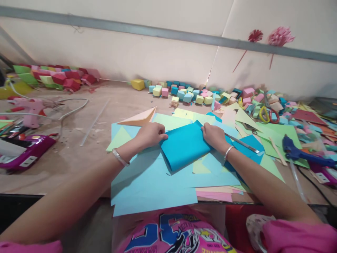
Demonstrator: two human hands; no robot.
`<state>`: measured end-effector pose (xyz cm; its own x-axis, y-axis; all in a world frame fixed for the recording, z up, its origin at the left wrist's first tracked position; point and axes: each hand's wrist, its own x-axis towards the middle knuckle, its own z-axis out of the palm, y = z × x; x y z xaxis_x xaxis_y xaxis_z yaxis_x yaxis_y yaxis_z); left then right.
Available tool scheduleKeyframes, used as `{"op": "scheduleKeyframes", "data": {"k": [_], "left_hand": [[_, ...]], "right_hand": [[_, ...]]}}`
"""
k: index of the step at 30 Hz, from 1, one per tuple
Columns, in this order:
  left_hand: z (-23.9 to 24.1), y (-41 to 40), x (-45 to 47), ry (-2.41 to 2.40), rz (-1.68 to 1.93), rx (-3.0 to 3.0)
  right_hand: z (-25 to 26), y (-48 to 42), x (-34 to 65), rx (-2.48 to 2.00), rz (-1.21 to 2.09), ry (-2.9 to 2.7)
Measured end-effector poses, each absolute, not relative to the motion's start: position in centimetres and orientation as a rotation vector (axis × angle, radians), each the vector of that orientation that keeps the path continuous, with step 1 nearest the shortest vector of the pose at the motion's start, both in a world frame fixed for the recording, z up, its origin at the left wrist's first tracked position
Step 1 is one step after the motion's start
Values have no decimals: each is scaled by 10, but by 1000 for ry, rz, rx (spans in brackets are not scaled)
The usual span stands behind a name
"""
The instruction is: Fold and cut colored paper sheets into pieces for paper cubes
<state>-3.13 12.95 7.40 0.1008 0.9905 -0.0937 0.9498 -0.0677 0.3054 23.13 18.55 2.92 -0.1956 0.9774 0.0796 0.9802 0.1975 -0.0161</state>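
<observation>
A folded sheet of bright blue paper (184,146) lies in front of me on a pile of light blue and green sheets (152,182). My left hand (151,135) is closed, pinching the paper's left far corner. My right hand (214,136) is closed too, pinching the right far corner. Both wrists carry a silver bangle. The paper rests flat, its folded edge toward me.
Small paper cubes (184,94) line the wall behind. A pink glue gun (31,109) with its cable sits at the left, a blue glue gun (300,153) at the right. A metal ruler (243,143) and scissors (265,114) lie near my right hand. Paper flowers (279,37) hang on the wall.
</observation>
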Motion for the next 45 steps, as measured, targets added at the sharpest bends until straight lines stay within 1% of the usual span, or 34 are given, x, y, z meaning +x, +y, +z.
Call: {"op": "scheduleKeyframes", "data": {"k": [4, 7, 10, 13, 14, 17, 19, 23, 32, 37, 45], "left_hand": [[63, 137, -25, 2003, 68, 2191], [64, 132, -16, 2079, 60, 2271], [74, 110, -5, 2154, 99, 2361], [83, 70, 1, 2126, 116, 2409], [84, 56, 2, 2107, 178, 2362], [79, 18, 3, 2046, 572, 2054], [71, 4, 4, 1938, 762, 1811], [55, 1, 10, 1697, 908, 1552], [32, 5, 21, 1733, 766, 1941], [32, 3, 27, 1774, 711, 2055], [41, -2, 35, 1885, 510, 2354]], "right_hand": [[28, 182, 230, -1999, -161, -2415], [26, 180, 227, -2025, -212, -2430], [25, 180, 226, -2031, -243, -2445], [24, 180, 227, -2036, -265, -2445], [24, 180, 227, -2038, -268, -2444], [23, 180, 227, -2037, -268, -2446], [23, 180, 227, -2034, -268, -2449], [25, 179, 226, -2040, -286, -2447], [26, 178, 223, -2027, -303, -2447], [28, 176, 222, -1998, -302, -2471], [28, 176, 222, -1979, -266, -2495]]}}
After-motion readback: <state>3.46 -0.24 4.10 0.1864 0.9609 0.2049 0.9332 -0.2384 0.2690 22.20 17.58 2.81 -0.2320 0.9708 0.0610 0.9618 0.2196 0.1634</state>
